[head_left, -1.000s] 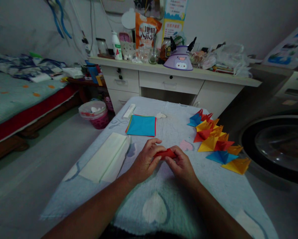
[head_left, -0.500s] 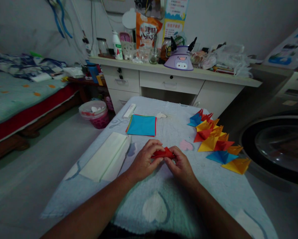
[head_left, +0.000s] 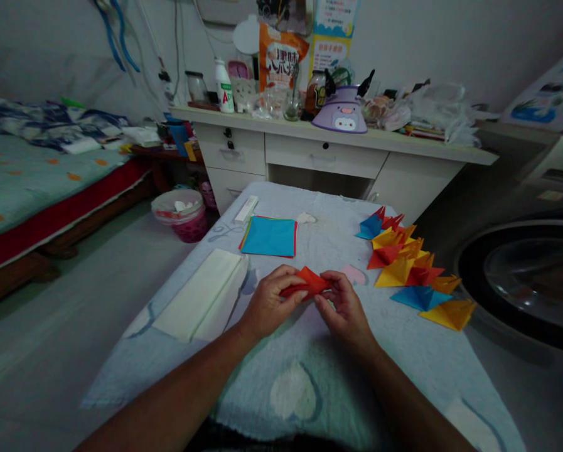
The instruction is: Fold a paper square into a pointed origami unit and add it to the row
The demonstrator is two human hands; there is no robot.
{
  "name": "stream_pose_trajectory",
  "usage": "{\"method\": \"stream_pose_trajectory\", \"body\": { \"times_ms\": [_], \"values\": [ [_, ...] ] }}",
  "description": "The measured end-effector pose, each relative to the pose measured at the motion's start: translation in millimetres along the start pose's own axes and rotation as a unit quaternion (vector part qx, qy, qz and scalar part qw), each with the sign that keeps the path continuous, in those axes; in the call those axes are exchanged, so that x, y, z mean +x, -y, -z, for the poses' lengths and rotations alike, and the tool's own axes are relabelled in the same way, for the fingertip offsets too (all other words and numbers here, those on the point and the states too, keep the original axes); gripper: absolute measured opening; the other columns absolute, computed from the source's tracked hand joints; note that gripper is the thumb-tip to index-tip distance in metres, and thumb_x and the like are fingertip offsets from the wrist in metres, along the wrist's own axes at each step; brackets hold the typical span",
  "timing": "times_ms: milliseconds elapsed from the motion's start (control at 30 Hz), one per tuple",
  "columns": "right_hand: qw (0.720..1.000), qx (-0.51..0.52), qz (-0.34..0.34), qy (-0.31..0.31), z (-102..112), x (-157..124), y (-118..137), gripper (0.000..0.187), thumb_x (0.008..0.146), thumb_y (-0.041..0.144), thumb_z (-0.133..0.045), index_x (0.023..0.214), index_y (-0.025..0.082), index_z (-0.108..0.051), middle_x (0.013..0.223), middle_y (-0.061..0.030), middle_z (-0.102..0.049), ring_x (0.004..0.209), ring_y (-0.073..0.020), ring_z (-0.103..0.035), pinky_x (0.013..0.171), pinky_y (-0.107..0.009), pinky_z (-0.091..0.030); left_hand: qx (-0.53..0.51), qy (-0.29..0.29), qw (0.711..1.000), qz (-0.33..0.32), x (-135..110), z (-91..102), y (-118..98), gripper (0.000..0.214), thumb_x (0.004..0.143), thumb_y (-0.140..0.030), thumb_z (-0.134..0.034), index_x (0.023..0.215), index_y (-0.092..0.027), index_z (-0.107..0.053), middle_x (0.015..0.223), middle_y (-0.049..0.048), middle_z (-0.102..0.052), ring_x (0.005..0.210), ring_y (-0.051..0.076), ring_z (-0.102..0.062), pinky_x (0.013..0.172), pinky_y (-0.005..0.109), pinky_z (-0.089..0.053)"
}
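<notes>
We pinch a folded red paper piece (head_left: 308, 282) between both hands. Our left hand (head_left: 266, 306) closes thumb and fingers on its left end, and our right hand (head_left: 346, 309) nips its right end with the fingertips. The piece sits between our two hands with a creased peak pointing up, low over the cloth-covered table (head_left: 309, 358); we cannot tell whether it touches the cloth. Just right of the grip a pink heart print (head_left: 355, 274) shows on the cloth. Beyond the grip and slightly left lies a stack of flat paper squares (head_left: 269, 236), blue on top with red edges showing, and past it a crumpled white scrap (head_left: 304, 218) and a small white box (head_left: 246, 209). Well to the right of the grip runs a row of folded paper shapes (head_left: 406, 263) in blue, red, yellow and orange, overlapping one another. Left of the grip a long white folded sheet (head_left: 201, 295) lies along the table edge. Farther off stand a pink bin (head_left: 180, 215) and a white desk (head_left: 328, 150)
</notes>
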State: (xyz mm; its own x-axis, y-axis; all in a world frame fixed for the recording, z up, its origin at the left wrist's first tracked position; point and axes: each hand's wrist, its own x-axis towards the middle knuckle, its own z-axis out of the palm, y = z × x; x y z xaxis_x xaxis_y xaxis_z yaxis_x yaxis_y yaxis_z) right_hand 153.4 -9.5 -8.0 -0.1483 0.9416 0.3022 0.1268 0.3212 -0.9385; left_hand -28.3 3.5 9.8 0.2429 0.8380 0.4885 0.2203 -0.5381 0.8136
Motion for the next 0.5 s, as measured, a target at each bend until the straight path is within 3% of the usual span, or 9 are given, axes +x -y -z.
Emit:
{"method": "stream_pose_trajectory", "body": {
  "times_ms": [67, 167, 367, 500],
  "values": [
    [0.999, 0.013, 0.004, -0.035, -0.2, -0.1, -3.0, 0.035, 0.085, 0.027, -0.063, 0.116, 0.027, -0.048, 0.107, -0.0048, -0.056, 0.092, -0.0174, -0.059, 0.075, -0.030, -0.052, -0.016, -0.018, 1.000, 0.020, 1.4, 1.7, -0.9, 0.008, 0.083, -0.015, -0.065, 0.090, -0.018, -0.069, 0.089, 0.0018, -0.059, 0.085, 0.014, -0.059, 0.075, 0.023, -0.046],
    [0.997, 0.036, 0.011, -0.070, 0.4, 0.2, -6.3, 0.026, 0.086, 0.026, -0.064, 0.108, 0.027, -0.050, 0.099, -0.0030, -0.057, 0.088, -0.0164, -0.059, 0.072, -0.029, -0.052, -0.047, -0.027, 0.997, 0.053, 2.7, 3.7, -1.9, 0.007, 0.084, -0.018, -0.064, 0.089, -0.017, -0.068, 0.087, 0.0017, -0.060, 0.083, 0.014, -0.059, 0.075, 0.024, -0.045],
    [0.997, 0.036, 0.007, -0.066, 1.9, -0.2, -3.8, 0.015, 0.089, 0.026, -0.060, 0.104, 0.025, -0.056, 0.094, -0.0028, -0.060, 0.083, -0.0152, -0.060, 0.069, -0.028, -0.052, -0.152, -0.028, 0.977, 0.144, 1.6, 2.0, -0.2, 0.018, 0.084, -0.028, -0.064, 0.095, -0.014, -0.066, 0.086, 0.0027, -0.066, 0.078, 0.015, -0.060, 0.072, 0.025, -0.046],
    [0.998, 0.041, 0.006, -0.056, 1.5, -1.1, 1.4, 0.014, 0.090, 0.026, -0.060, 0.103, 0.024, -0.058, 0.095, -0.0029, -0.062, 0.080, -0.0142, -0.061, 0.069, -0.028, -0.053, -0.183, -0.029, 0.970, 0.160, 2.2, 0.9, -1.9, 0.020, 0.084, -0.029, -0.065, 0.096, -0.013, -0.065, 0.088, 0.0038, -0.068, 0.080, 0.016, -0.061, 0.074, 0.025, -0.047]
  ]
}}
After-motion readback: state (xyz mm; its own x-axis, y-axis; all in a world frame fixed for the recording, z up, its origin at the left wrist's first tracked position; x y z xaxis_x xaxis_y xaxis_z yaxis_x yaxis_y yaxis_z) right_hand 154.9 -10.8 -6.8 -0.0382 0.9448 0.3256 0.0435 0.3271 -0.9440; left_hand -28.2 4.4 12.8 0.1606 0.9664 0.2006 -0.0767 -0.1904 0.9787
